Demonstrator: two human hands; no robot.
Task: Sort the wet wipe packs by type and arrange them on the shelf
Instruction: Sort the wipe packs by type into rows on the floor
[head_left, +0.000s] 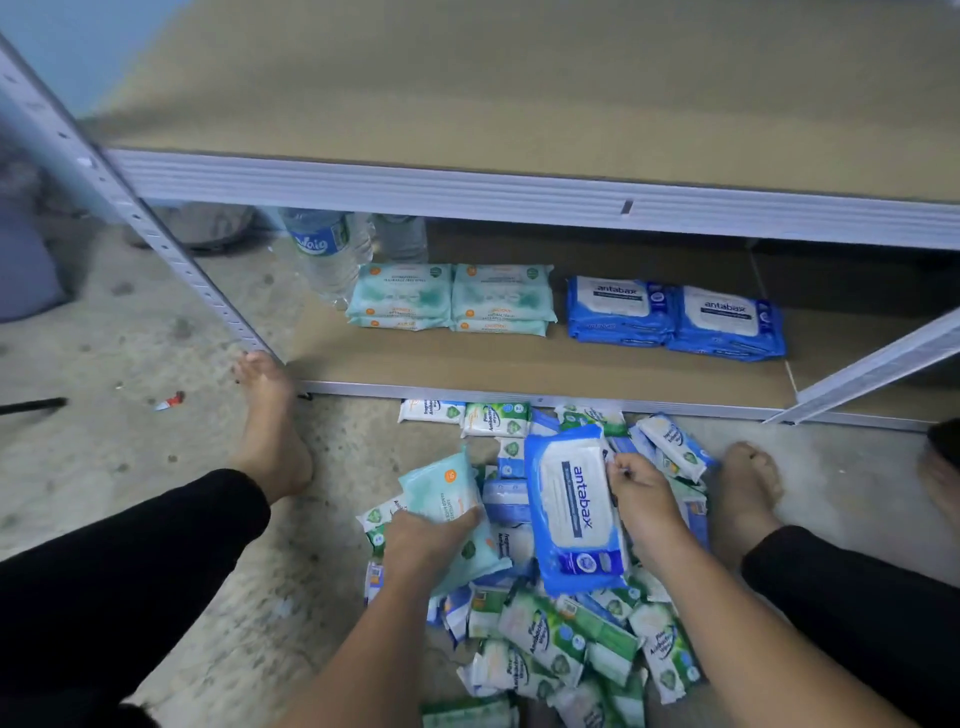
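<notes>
The left hand (431, 540) grips a pale green pack (441, 493), with the fingers curled over its near edge. At 3 o'clock of it, the right hand (644, 499) pinches a blue antabax pack (574, 514) by its right edge. Both packs are on top of the pile (561, 644) of mixed packs on the floor. At 12 o'clock from the pile, the lower shelf (519, 364) carries two green stacks (449, 296) and, at their 3 o'clock, two blue stacks (675, 317). Each seems two packs high, but the view is soft. A water bottle (327, 254) stands at 10 o'clock of the green stacks.
</notes>
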